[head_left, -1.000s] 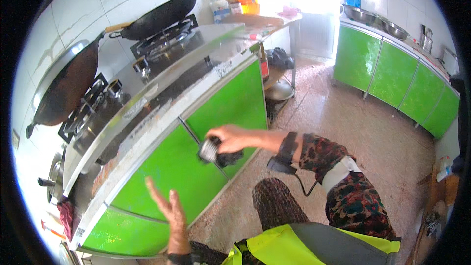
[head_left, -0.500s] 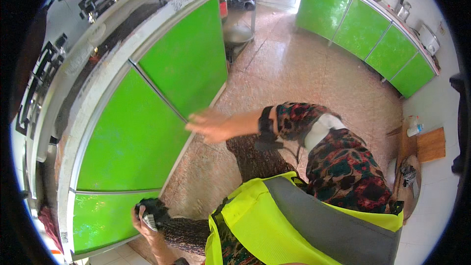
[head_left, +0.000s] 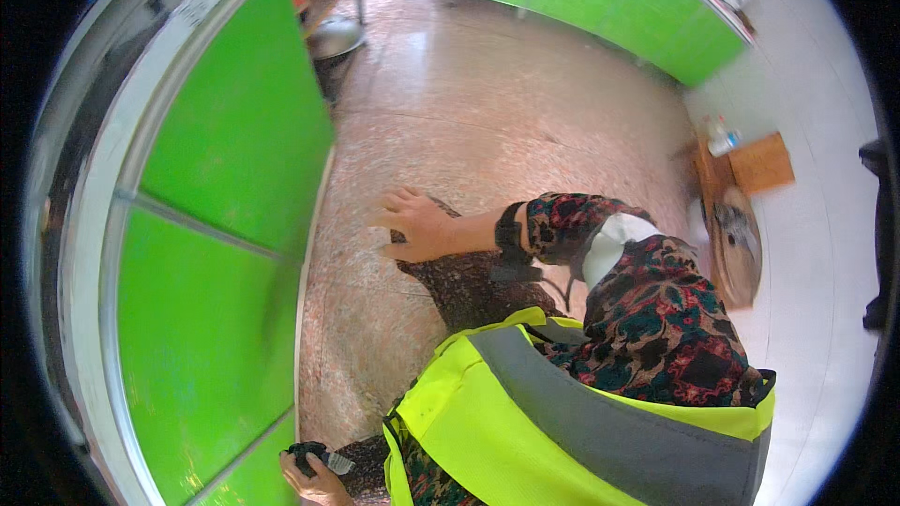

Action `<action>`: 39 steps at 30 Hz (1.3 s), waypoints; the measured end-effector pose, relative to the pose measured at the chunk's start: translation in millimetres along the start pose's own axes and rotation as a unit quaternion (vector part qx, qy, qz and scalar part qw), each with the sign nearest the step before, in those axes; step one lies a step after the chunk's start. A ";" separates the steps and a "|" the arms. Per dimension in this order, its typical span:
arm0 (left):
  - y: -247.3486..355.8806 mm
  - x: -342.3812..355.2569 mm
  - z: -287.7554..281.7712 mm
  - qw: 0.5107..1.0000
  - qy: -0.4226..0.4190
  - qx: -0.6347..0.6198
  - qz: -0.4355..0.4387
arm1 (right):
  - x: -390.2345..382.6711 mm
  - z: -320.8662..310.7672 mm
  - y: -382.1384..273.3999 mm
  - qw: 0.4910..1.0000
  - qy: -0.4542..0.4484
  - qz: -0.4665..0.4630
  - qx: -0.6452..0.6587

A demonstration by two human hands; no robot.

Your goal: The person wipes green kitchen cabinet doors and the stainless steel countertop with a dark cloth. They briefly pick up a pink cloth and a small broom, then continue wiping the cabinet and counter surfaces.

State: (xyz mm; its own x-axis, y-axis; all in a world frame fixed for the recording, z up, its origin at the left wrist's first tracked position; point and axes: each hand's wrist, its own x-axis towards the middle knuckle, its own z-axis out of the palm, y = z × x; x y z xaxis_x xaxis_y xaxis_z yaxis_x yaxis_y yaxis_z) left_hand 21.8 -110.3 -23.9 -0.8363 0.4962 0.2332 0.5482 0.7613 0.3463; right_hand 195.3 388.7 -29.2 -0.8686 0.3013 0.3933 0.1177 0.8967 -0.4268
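Note:
My left hand (head_left: pixel 315 485), low at the left, is closed around a small black bundle (head_left: pixel 307 454) with a pale, tag-like patch on one side. What kind of thing it is I cannot make out. This hand is beside my left leg, close to the lower green cabinet doors (head_left: pixel 206 319). My right hand (head_left: pixel 424 225) reaches leftward with its fingers spread and nothing in them. It hovers over or rests on my right leg in dark patterned trousers (head_left: pixel 469 286); I cannot tell whether they touch. A black band (head_left: pixel 512 234) circles its wrist.
A worktop edge (head_left: pixel 103 131) runs above the left cabinets. Farther back stand a metal pan (head_left: pixel 336 37) on a low shelf and another row of green cabinets (head_left: pixel 591 0). At right, wooden boards (head_left: pixel 761 164) and a bottle (head_left: pixel 724 141) lie by the tiled wall.
My view has swung, so the cabinets sit farther left. My right hand has come away from the cabinet front, fingers now spread. The black bundle stays in my left hand, now lower in view.

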 end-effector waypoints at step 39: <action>92.7 146.3 152.4 0.930 -0.071 -0.052 0.357 | -121.2 -72.0 34.8 0.957 -0.019 0.252 -0.141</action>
State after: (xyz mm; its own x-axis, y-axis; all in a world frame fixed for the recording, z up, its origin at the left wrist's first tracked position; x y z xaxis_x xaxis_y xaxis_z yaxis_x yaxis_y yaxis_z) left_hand -50.6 96.5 -96.2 -0.2476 0.9152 0.3180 0.9553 0.1758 0.2377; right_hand 339.4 406.8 -33.0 -0.6840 0.7111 0.1627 0.6471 0.6944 -0.3147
